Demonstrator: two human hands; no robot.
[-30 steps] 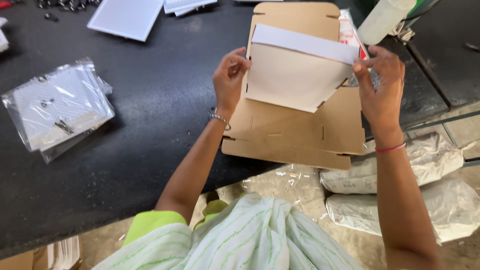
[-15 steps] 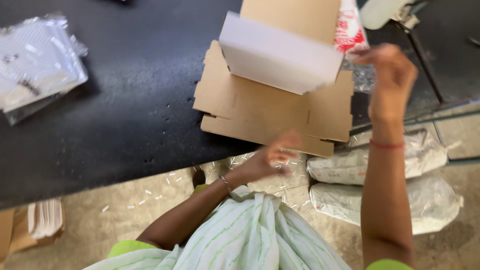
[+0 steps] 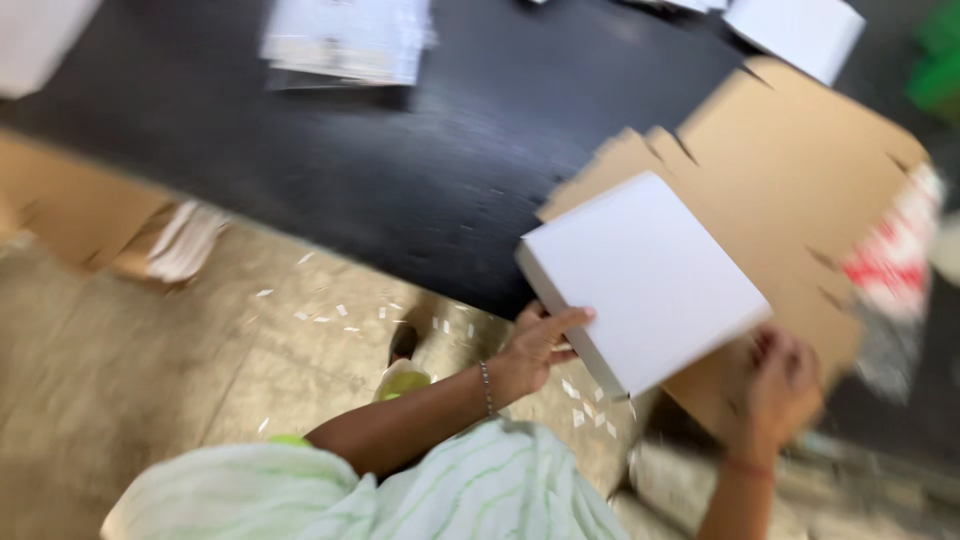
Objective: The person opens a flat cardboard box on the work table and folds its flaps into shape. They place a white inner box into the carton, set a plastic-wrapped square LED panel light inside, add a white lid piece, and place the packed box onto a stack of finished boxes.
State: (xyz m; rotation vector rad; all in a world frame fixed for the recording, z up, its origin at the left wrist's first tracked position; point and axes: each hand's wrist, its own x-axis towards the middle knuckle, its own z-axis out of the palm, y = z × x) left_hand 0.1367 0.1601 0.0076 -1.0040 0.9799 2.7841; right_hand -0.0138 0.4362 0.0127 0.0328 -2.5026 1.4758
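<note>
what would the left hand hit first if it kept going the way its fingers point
The left hand already touches the lower edge of the white box, fingers pointing up and right along its side. Going straight on, it would press into that box first; the flat brown cardboard lies beyond. Blur makes depth uncertain.

Left hand (image 3: 535, 350) back on white box (image 3: 645, 280) (previously lowered), view swung left

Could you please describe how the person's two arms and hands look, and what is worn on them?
Both arms are bare, with no gloves. The left hand has a thin beaded bracelet at the wrist. The right hand has a thin reddish band at the wrist. A light green and white striped garment covers the body; the picture is blurred.
</note>
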